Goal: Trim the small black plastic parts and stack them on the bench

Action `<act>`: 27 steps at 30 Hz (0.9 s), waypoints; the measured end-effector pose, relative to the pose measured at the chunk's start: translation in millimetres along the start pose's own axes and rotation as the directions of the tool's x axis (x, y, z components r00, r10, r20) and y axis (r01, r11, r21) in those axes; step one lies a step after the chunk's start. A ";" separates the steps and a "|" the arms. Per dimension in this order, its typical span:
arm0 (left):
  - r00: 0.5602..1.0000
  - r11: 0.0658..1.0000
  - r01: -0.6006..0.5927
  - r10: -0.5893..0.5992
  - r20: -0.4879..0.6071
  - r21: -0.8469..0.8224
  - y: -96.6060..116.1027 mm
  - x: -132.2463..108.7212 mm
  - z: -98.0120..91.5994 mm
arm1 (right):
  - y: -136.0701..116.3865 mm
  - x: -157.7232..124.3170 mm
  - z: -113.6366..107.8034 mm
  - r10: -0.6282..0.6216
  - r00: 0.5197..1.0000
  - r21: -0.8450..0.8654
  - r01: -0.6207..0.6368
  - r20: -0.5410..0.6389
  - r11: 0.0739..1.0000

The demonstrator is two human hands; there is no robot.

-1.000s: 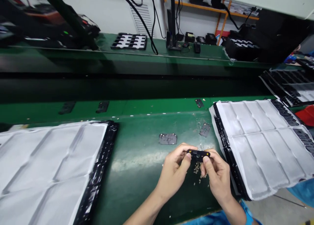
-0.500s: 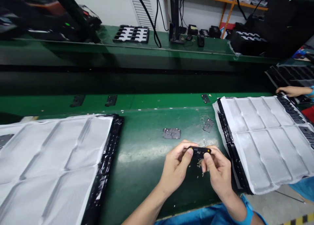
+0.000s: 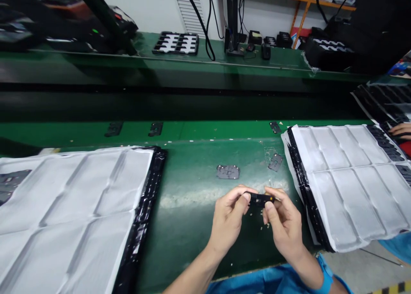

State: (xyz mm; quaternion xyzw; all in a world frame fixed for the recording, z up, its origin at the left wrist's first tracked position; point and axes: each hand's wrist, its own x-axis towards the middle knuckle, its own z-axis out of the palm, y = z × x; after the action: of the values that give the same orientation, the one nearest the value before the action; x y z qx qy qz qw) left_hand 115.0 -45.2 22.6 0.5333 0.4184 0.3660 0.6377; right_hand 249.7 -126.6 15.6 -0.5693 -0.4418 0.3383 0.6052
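Between my two hands is a small flat black plastic part (image 3: pixel 259 199) with a yellow spot near its right end. My left hand (image 3: pixel 228 219) pinches its left end between thumb and fingers. Its right end is held by my right hand (image 3: pixel 285 223), the thumb on the near face. Tiny pale bits (image 3: pixel 263 226) lie on the green bench just under the part. Beyond my hands rests a dark grey flat plate with cutouts (image 3: pixel 227 172), and a similar plate (image 3: pixel 275 161) lies to its right.
Trays lined with white sheet stand at left (image 3: pixel 70 191) and right (image 3: pixel 356 191). Across a strip behind the bench, more dark plates (image 3: pixel 156 129) lie on the green surface. A co-worker's hand (image 3: pixel 401 130) is at the right edge. A black-and-white tray (image 3: pixel 176 43) sits on the back ledge.
Both hands keep hold of the black part, which has tilted slightly. The view has shifted a little, and plates on the back strip have slid right. The co-worker's hand has moved right.
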 end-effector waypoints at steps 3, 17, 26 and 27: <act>0.997 0.999 0.047 -0.048 -0.057 -0.019 -3.3 -6.2 0.1 | -1.8 -0.5 2.5 0.027 0.999 0.033 -0.027 0.020 0.999; 0.993 0.995 -0.091 0.094 -0.077 0.035 7.6 -23.4 2.5 | 1.1 3.0 8.4 0.052 0.998 0.140 -0.047 -0.030 0.989; 0.995 0.995 -0.095 0.096 -0.021 0.030 3.8 -26.4 1.5 | 2.8 6.8 7.3 0.221 0.974 0.226 -0.205 -0.048 0.952; 0.998 0.998 -0.066 0.066 0.000 0.020 3.3 -26.8 0.2 | 4.2 7.5 6.3 0.244 0.969 0.223 -0.231 -0.033 0.947</act>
State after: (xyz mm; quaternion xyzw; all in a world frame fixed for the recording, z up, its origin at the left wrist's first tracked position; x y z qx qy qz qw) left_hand 104.9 -69.2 29.8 0.5529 0.4045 0.3829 0.6198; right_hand 247.2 -116.8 12.3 -0.5586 -0.3119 0.4377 0.6317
